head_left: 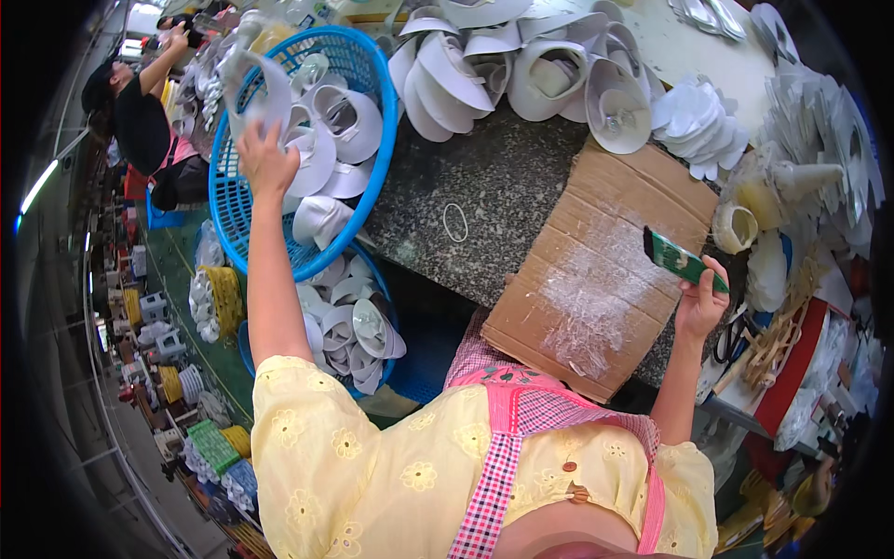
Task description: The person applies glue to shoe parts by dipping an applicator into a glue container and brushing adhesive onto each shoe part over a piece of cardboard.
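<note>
While left hand [264, 160] grips a white piece [263, 91], right hand [700, 300] holds a brush [683, 260]

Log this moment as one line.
left hand: holds white cap piece over blue basket | right hand: holds green brush beside cardboard

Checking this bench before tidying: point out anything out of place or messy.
The cardboard sheet is smeared with whitish dried residue and overhangs the table edge. A lone rubber band lies loose on the dark stone tabletop.
</note>
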Demonstrator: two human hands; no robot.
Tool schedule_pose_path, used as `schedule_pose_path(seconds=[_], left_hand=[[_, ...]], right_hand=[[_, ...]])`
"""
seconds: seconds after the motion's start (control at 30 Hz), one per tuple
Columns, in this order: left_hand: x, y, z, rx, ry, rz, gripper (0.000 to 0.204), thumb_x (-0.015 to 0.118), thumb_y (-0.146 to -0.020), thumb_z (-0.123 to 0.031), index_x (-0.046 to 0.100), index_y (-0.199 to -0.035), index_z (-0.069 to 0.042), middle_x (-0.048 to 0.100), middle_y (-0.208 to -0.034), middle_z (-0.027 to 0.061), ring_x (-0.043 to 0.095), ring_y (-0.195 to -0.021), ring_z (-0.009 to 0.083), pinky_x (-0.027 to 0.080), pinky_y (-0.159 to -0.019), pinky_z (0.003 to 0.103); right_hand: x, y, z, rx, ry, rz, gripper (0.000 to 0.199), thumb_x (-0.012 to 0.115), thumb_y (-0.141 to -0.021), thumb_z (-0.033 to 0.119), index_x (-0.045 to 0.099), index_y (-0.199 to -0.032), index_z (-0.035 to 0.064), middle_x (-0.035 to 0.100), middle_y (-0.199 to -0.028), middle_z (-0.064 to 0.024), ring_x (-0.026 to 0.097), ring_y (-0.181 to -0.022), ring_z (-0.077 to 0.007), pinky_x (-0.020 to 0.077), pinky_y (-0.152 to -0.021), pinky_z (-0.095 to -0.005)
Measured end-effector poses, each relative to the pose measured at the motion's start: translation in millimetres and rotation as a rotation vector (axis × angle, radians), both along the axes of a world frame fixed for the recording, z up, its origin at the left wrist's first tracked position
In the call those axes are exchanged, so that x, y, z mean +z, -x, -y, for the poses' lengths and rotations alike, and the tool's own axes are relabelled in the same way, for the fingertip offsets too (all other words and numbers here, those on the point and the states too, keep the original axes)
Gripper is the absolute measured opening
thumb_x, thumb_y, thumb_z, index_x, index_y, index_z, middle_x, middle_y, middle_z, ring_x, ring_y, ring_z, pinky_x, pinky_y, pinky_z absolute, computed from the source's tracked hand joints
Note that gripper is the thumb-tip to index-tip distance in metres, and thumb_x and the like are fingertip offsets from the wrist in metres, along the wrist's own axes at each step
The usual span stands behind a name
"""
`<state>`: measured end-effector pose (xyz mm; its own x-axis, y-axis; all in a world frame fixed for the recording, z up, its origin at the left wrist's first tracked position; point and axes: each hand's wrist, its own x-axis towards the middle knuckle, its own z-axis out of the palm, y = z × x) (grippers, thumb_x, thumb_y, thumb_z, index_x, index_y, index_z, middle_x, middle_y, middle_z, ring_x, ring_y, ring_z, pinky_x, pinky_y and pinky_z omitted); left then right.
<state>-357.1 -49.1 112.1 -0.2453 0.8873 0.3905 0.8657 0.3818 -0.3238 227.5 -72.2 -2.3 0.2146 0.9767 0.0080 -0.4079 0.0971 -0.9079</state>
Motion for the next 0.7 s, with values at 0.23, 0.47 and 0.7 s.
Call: schedule_pose_path(seconds=[0.23, 0.47, 0.7], left_hand=[[-34.8, -16.4, -22.7, 0.251, -0.224, 0.030, 0.058, 0.057, -0.070, -0.016, 0.035, -0.123, -0.009, 0.043, -0.115, 0.0146, 0.034, -0.113, 0.0354, 0.032, -0.087, 0.055], [-59.2, -140.7, -126.4, -0.840, -0.096, 0.316, 0.032, 0.050, -0.065, 0.001, 0.055, -0.096, -0.004, 0.049, -0.110, 0.0135, 0.040, -0.110, 0.0308, 0.032, -0.093, 0.041], [13.0, -161.4, -130.4, -0.787, 0.276, 0.056, 0.039, 0.071, -0.057, -0.019, 0.055, -0.089, -0.003, 0.052, -0.105, 0.0133, 0.044, -0.107, 0.0284, 0.036, -0.089, 0.037]], right_hand=[[8.0, 6.3, 5.1, -0.025, 0.035, 0.105, 0.017, 0.056, -0.082, 0.010, 0.058, -0.094, -0.0021, 0.059, -0.075, -0.0064, 0.051, -0.053, -0.0093, 0.0412, -0.049, -0.0200], [17.6, 32.3, 7.7, -0.002, 0.097, 0.165, 0.017, 0.058, -0.081, 0.011, 0.059, -0.092, -0.0017, 0.059, -0.079, -0.0060, 0.051, -0.055, -0.0082, 0.0412, -0.048, -0.0188], [17.9, 6.9, 16.5, -0.045, 0.052, 0.211, 0.015, 0.057, -0.081, 0.009, 0.059, -0.091, -0.0021, 0.059, -0.084, -0.0074, 0.051, -0.059, -0.0091, 0.0397, -0.049, -0.0185]])
